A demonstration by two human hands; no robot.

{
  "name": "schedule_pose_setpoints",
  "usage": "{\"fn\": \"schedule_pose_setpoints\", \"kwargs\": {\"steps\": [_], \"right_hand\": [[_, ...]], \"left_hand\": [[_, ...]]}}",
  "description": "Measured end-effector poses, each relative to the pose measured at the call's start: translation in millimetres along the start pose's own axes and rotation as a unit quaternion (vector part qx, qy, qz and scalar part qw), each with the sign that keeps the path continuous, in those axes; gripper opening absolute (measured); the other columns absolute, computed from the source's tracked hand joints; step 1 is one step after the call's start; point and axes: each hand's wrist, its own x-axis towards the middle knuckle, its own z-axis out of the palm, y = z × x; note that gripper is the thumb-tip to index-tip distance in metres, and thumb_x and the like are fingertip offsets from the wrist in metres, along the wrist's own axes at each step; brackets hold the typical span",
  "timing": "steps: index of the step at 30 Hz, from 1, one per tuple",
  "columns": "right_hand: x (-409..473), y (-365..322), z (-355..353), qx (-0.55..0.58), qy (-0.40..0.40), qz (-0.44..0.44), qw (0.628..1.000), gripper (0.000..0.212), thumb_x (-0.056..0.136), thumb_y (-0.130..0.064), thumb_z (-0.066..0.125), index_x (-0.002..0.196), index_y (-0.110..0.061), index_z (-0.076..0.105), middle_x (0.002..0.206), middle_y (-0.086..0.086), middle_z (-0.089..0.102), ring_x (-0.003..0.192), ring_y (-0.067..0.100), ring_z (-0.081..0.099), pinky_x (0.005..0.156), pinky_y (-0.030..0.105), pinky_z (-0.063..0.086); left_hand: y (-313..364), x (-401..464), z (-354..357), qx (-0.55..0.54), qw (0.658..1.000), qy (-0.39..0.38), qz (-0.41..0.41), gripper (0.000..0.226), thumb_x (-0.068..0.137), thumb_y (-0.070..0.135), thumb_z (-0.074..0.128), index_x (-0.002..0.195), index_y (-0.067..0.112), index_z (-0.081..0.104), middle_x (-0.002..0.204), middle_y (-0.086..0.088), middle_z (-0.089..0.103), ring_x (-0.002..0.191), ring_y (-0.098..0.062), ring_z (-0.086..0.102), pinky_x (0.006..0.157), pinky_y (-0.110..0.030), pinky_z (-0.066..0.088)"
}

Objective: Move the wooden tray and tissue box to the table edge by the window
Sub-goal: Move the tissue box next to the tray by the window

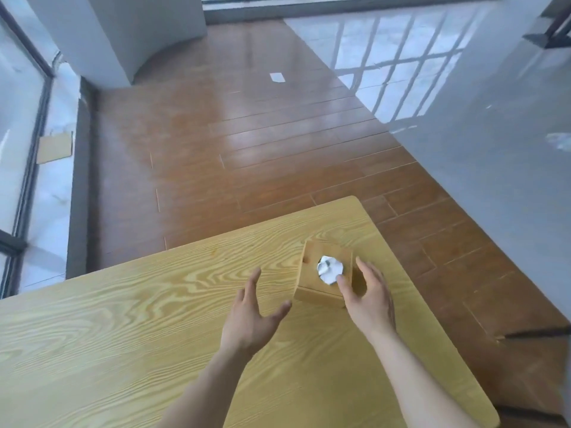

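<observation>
Hands reaching at the tissue box (324,281) near the table's (123,335) right corner.
The right hand (369,299) is cupping the box's right side — whether gripping, unclear — while the left hand (253,316) is hovering spread, just beside it.

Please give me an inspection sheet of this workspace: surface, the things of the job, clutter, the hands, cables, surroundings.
Surface: wooden table, light grain, bare apart from the box.
Job's things: wooden tissue box near the far right corner, white tissue poking from its top; wooden tray not in view.
Clutter: nothing seen on the table.
Hands: left hand open, near the box, not touching; right hand open, its fingers at the box's right side, contact unclear.
Cables: nothing seen.
Surroundings: brown plank floor; window at left; white paper on the floor.
</observation>
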Motion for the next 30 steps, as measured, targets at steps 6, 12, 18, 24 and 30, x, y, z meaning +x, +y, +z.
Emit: {"fn": "schedule_pose_setpoints", "kwargs": {"steps": [6,12,18,24,30], "right_hand": [[66,-10,-3,0.080,-0.110,0.020,0.991,0.071,0.101,-0.056,0.051,0.162,-0.031,0.026,0.174,-0.005,0.014,0.161,0.014,0.006,0.128,0.044,0.014],[61,3,13,0.063,-0.045,0.035,0.996,0.046,0.103,-0.050,0.049,0.128,-0.016,0.068,0.127,0.002,0.061,0.123,0.024,0.059,0.096,0.034,0.042],[51,24,7,0.139,-0.081,0.103,0.982,0.041,0.093,-0.043,0.071,0.129,-0.022,0.069,0.111,-0.008,0.069,0.115,0.014,0.066,0.094,0.030,0.050],[42,36,19,0.154,-0.149,0.120,0.969,0.041,0.085,-0.041,0.077,0.125,-0.032,0.073,0.115,-0.013,0.077,0.110,0.005,0.068,0.103,0.039,0.055],[25,26,28,0.162,-0.138,0.115,0.970,0.042,0.077,-0.044,0.077,0.118,-0.034,0.075,0.105,-0.013,0.079,0.103,0.005,0.072,0.099,0.041,0.058]], "left_hand": [[24,4,47,-0.202,0.967,-0.050,-0.146,0.102,0.082,0.059,0.070,0.159,0.029,0.012,0.141,0.000,0.053,0.122,-0.021,0.056,0.100,-0.037,0.045],[42,14,69,-0.258,0.947,-0.078,-0.177,0.098,0.084,0.053,0.071,0.159,0.022,0.015,0.135,0.009,0.050,0.115,-0.015,0.050,0.093,-0.031,0.038],[39,24,64,-0.255,0.950,-0.045,-0.175,0.098,0.080,0.040,0.079,0.157,0.031,0.020,0.147,0.005,0.046,0.125,-0.018,0.054,0.091,-0.031,0.043],[39,28,63,-0.245,0.953,-0.046,-0.170,0.089,0.082,0.019,0.079,0.155,0.029,0.028,0.141,0.003,0.051,0.113,-0.017,0.059,0.079,-0.027,0.044],[32,21,48,-0.264,0.948,-0.049,-0.169,0.080,0.085,0.007,0.075,0.152,0.026,0.034,0.129,0.005,0.054,0.092,0.001,0.060,0.064,-0.016,0.041]]}}
